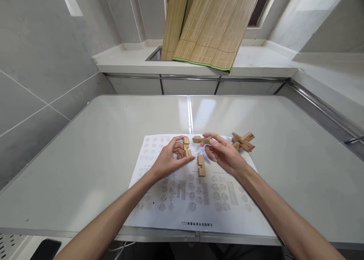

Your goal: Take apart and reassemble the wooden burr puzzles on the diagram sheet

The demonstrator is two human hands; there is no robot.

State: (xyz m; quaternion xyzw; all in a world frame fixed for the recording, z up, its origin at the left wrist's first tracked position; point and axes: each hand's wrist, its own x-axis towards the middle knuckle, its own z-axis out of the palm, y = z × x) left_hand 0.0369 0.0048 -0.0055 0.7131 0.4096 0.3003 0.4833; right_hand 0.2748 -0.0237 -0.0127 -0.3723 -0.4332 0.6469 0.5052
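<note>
Had a loose, notched tan wooden bar on white printed paper. From it, clasped a second bar at eleven o'clock in the half-closed left hand; pinched a third bar at twelve with the right hand. Seemed light, stiff, hardly slippery; best held by uncut ends. Showed crossed tan wooden bars at two.

A green-edged bamboo mat partly hides the white counter.
</note>
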